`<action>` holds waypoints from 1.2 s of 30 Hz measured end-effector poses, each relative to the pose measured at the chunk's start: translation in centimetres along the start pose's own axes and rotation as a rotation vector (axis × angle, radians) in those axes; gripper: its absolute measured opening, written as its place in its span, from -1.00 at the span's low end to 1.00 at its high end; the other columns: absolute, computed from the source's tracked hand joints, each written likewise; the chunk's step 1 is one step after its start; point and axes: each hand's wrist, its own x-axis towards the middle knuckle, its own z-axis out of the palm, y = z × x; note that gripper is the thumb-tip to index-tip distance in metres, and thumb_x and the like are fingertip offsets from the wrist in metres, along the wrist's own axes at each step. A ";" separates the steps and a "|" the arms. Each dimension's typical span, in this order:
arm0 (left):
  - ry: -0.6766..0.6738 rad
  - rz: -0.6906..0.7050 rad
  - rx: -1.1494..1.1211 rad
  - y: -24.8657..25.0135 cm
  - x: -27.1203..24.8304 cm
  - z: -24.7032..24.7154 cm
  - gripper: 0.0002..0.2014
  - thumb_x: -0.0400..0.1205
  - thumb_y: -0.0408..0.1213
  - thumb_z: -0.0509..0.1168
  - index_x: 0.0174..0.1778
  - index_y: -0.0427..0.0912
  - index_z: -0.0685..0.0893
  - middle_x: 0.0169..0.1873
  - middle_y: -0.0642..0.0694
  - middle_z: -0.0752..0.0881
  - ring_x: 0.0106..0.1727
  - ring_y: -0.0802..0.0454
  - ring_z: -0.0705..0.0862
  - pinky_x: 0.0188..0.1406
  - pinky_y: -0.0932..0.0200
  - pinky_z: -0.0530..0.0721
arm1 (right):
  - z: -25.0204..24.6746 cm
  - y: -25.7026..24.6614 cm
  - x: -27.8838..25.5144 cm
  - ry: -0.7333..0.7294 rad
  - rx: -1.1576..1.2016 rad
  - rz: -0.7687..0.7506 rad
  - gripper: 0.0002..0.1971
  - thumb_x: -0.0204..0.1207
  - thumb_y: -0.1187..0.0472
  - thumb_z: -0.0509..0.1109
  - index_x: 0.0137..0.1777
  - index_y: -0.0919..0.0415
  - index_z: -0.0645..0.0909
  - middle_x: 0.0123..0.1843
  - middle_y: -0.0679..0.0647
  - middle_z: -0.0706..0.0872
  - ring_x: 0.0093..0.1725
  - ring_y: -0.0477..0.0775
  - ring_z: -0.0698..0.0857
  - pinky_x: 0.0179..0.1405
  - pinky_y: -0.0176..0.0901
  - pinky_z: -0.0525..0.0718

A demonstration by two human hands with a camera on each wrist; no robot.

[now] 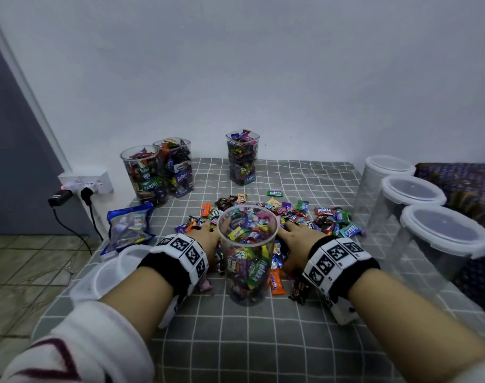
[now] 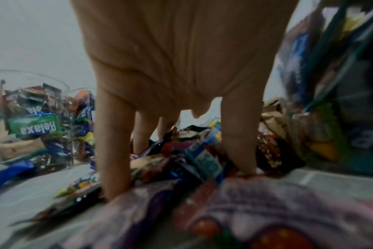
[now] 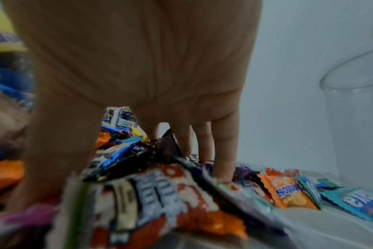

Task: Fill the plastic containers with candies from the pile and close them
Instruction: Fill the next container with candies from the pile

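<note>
A tall clear container [image 1: 248, 255], open-topped and largely full of wrapped candies, stands in the middle of the checked cloth. Behind and beside it spreads the candy pile [image 1: 318, 217]. My left hand [image 1: 205, 233] lies on the pile just left of the container. Its straight, spread fingers [image 2: 115, 151] press down into the wrappers [image 2: 202, 156]. My right hand [image 1: 296, 236] rests on the pile just right of the container, its fingers [image 3: 224, 151] also straight and planted among the candies [image 3: 151, 193]. Neither hand touches the container wall.
Three open containers full of candies [image 1: 144, 175] [image 1: 177, 167] [image 1: 242, 161] stand at the back. Three empty lidded containers [image 1: 443, 239] line the right edge. A loose lid [image 1: 111, 269] and a blue candy bag [image 1: 129, 228] lie at the left edge, near a wall socket [image 1: 86, 183].
</note>
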 end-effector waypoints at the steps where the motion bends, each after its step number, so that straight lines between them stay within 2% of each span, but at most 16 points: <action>1: 0.013 -0.007 -0.028 0.2 0.1 -0.1 -0.28 0.57 -0.17 0.34 0.63 -0.07 0.17 0.60 -0.30 0.10 0.44 -0.26 0.46 0.30 -0.01 0.54 | 0.1 0.0 0.1 0.019 0.007 0.000 0.02 0.32 -0.15 0.53 0.64 -0.12 -0.05 0.57 0.16 0.25 0.51 0.26 0.32 0.41 0.18 0.47; 3: -0.003 -0.021 -0.063 0.3 0.5 -0.1 -0.49 0.58 -0.16 0.30 0.47 -0.12 0.46 0.46 -0.18 0.45 0.40 -0.15 0.52 0.35 -0.04 0.53 | 0.1 -0.2 0.2 0.054 0.027 0.002 -0.14 0.37 -0.12 0.50 0.61 -0.12 0.12 0.45 0.14 0.39 0.43 0.23 0.42 0.34 0.13 0.54; 5: 0.044 -0.014 -0.113 0.3 1.0 0.2 -0.58 0.56 -0.07 0.22 0.35 0.00 0.56 0.35 -0.11 0.59 0.29 -0.13 0.60 0.26 -0.06 0.61 | -0.1 -0.3 0.2 0.086 0.046 -0.005 -0.35 0.46 -0.03 0.44 0.54 -0.07 0.32 0.38 0.12 0.47 0.38 0.20 0.49 0.29 0.05 0.57; 7: 0.075 -0.020 -0.152 0.5 0.0 -0.6 -0.67 0.60 -0.10 0.19 0.26 -0.02 0.63 0.25 -0.12 0.66 0.20 -0.15 0.64 0.19 -0.03 0.64 | -0.4 -0.3 0.1 0.111 0.059 -0.017 -0.54 0.52 0.09 0.37 0.44 -0.01 0.49 0.35 0.11 0.54 0.32 0.17 0.55 0.23 -0.02 0.60; 10: 0.128 -0.052 -0.156 0.7 -1.4 -1.5 -0.70 0.64 -0.16 0.20 0.27 -0.07 0.63 0.20 -0.16 0.66 0.17 -0.18 0.63 0.18 -0.02 0.63 | -0.7 -0.2 -0.1 0.127 0.084 -0.017 -0.63 0.56 0.19 0.31 0.37 0.05 0.58 0.32 0.12 0.62 0.29 0.15 0.60 0.25 -0.03 0.61; 14: 0.187 -0.094 -0.206 0.9 -2.3 -2.0 -0.74 0.65 -0.21 0.17 0.16 -0.16 0.67 0.12 -0.23 0.68 0.12 -0.22 0.64 0.14 -0.04 0.63 | -1.0 -0.3 -0.1 0.134 0.086 -0.002 -0.62 0.60 0.29 0.24 0.40 0.05 0.55 0.30 0.16 0.64 0.29 0.17 0.60 0.28 -0.02 0.59; 18: 0.230 -0.095 -0.152 1.1 -3.1 -2.5 -0.73 0.65 -0.20 0.14 0.19 -0.08 0.67 0.12 -0.20 0.69 0.13 -0.22 0.64 0.09 0.00 0.62 | -1.0 -0.3 -0.2 0.189 0.126 0.009 -0.62 0.60 0.33 0.19 0.35 0.03 0.60 0.25 0.13 0.70 0.25 0.16 0.64 0.23 -0.06 0.60; 22: 0.282 -0.132 -0.202 1.5 -3.5 -2.6 -0.71 0.68 -0.14 0.11 0.16 -0.12 0.67 0.11 -0.20 0.70 0.14 -0.23 0.64 0.06 0.00 0.61 | -0.8 0.3 -0.4 0.247 0.242 0.048 -0.66 0.57 0.31 0.23 0.26 0.02 0.65 0.20 0.10 0.73 0.20 0.14 0.66 0.25 -0.02 0.61; 25: 0.332 -0.173 -0.209 1.9 -4.1 -2.8 -0.73 0.69 -0.18 0.10 0.10 -0.18 0.67 0.11 -0.23 0.70 0.15 -0.24 0.64 0.00 0.04 0.56 | -1.0 0.8 -0.8 0.338 0.276 0.063 -0.75 0.59 0.24 0.26 0.19 0.11 0.67 0.16 0.12 0.73 0.17 0.14 0.65 0.15 -0.09 0.59; 28: 0.365 -0.136 -0.208 1.9 -3.9 -2.6 -0.75 0.67 -0.20 0.13 0.11 -0.14 0.68 0.09 -0.19 0.71 0.11 -0.21 0.66 -0.03 0.04 0.56 | -1.1 1.0 -1.3 0.427 0.302 0.060 -0.76 0.59 0.24 0.26 0.17 0.14 0.68 0.17 0.10 0.73 0.17 0.13 0.64 0.12 -0.14 0.54; 32: 0.403 -0.127 -0.235 2.1 -3.8 -2.4 -0.77 0.64 -0.19 0.17 0.11 -0.07 0.70 0.06 -0.14 0.72 0.08 -0.19 0.67 -0.12 0.07 0.52 | -1.1 1.2 -1.5 0.471 0.388 0.041 -0.77 0.58 0.26 0.29 0.15 0.15 0.71 0.13 0.11 0.75 0.13 0.12 0.65 0.12 -0.14 0.56; 36: 0.426 -0.154 -0.229 2.1 -4.1 -2.7 -0.76 0.68 -0.20 0.12 0.10 -0.12 0.67 0.11 -0.16 0.71 0.15 -0.20 0.66 -0.01 0.04 0.56 | -1.6 1.0 -2.1 0.557 0.535 0.012 -0.81 0.56 0.30 0.32 0.10 0.20 0.73 0.05 0.14 0.76 0.04 0.10 0.66 0.01 -0.20 0.53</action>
